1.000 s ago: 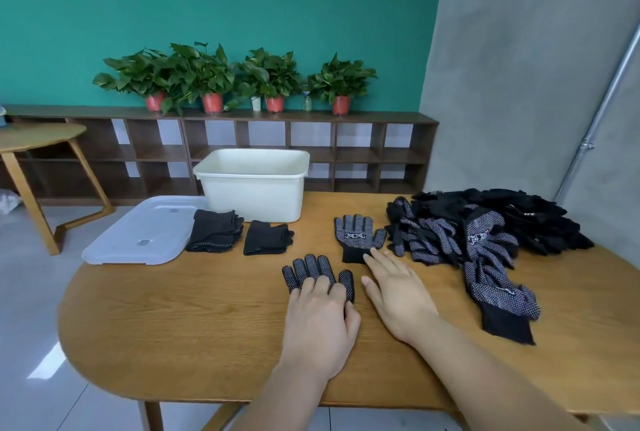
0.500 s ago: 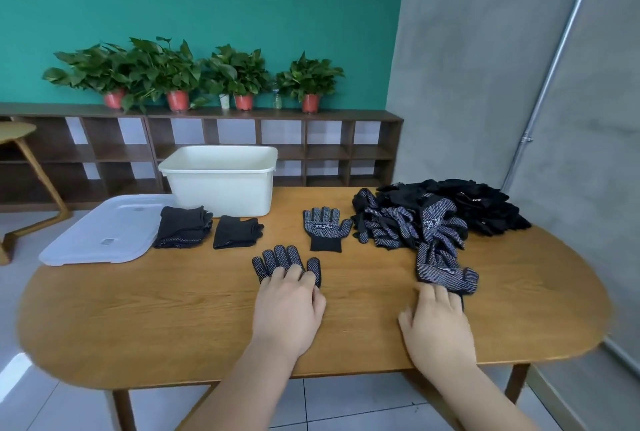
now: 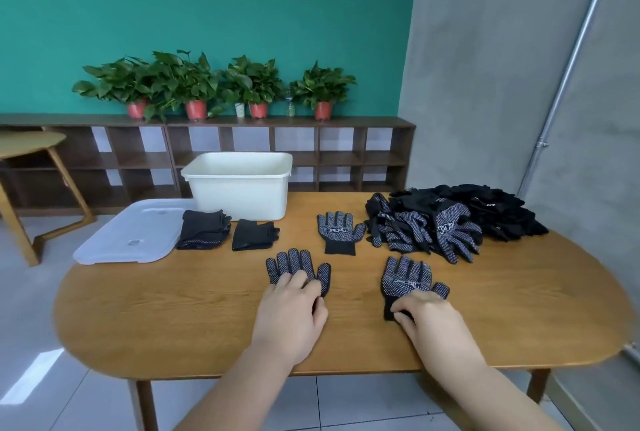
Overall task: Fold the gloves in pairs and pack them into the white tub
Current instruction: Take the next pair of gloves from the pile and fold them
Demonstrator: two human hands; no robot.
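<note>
The cuff of a black glove [image 3: 408, 280] is held by the right hand [image 3: 433, 323]. The fingers [image 3: 401, 313] of this hand are curled down onto the cuff edge, and the rest of that glove is spread flat on the table [image 3: 173, 309], with its fingers pointed away from the person. A dotted glove [image 3: 298, 266] is pressed by the left hand [image 3: 291, 312], which is laid on it with nearly straight, relaxed fingers, so nothing is gripped there. Only the lower part of this glove is covered; its fingers and thumb are seen in front of the hand. The two gloves are placed side by side, apart from each other.

A third glove [image 3: 339, 231] is laid flat a little farther away, between the two hands. To its right, a big pile of gloves [image 3: 457, 222] is heaped near the far right edge of the table. To its left, two folded pairs [image 3: 254, 234] are placed beside each other; the left one is partly rested on a clear lid [image 3: 131, 236]. The white tub [image 3: 239, 188] is stood just behind the folded pairs, at the far edge of the table, and no gloves can be seen in the visible part of it.

Behind the table, a low wooden shelf [image 3: 346, 153] is seen, and potted plants [image 3: 194, 91] are lined on top of it.
</note>
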